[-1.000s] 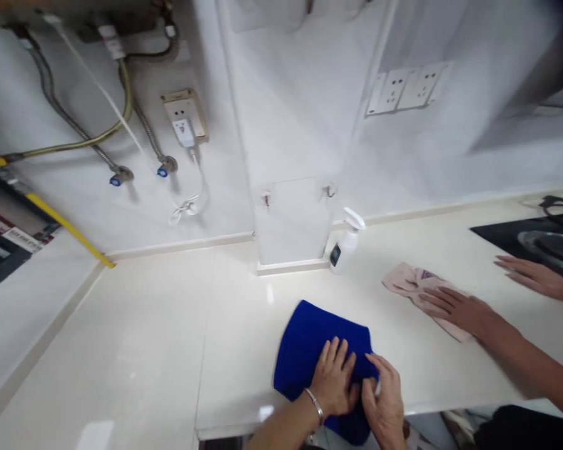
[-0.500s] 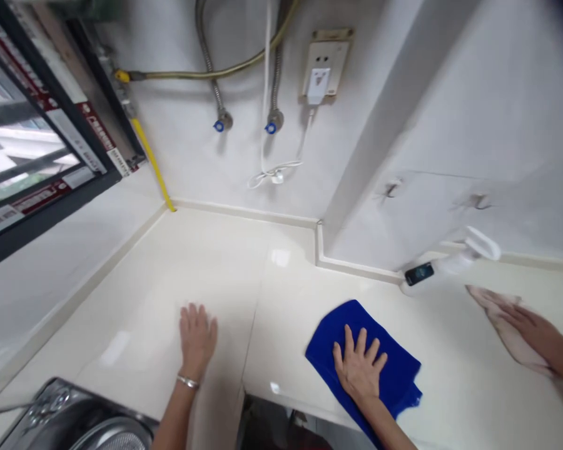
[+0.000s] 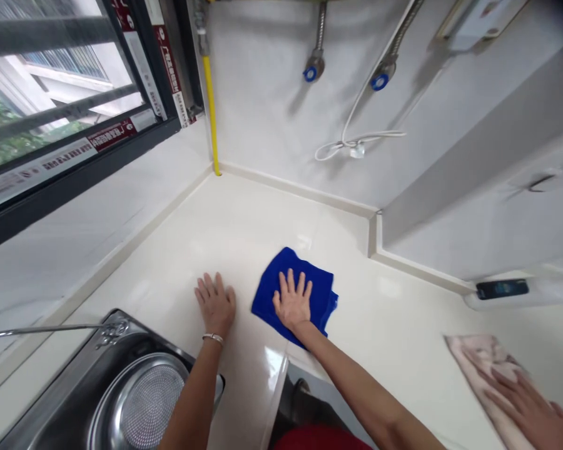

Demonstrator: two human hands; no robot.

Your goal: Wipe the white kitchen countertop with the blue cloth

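My left hand [image 3: 216,307], with a silver bracelet on its wrist, lies flat on the cream countertop [image 3: 225,219] beside the sink. Its palm faces down and it holds nothing. To its right a blue cloth [image 3: 272,294] is spread out on the counter. My right hand [image 3: 293,302] rests flat on top of this cloth, fingers spread, pressing it from above without gripping it. Part of the cloth is hidden under the hand.
At lower left is a steel sink [image 3: 136,331] with a perforated colander [image 3: 152,400] and a tap [image 3: 115,328]. Another person's hand [image 3: 520,400] presses a pinkish cloth [image 3: 469,356] at right. A phone [image 3: 502,289] lies on a white object by the wall. A yellow pipe [image 3: 211,112] stands in the corner.
My right hand and the blue cloth have moved left over the counter, closer to my left hand. The view has turned left, showing more of the sink. The other person's hand has shifted on its cloth.
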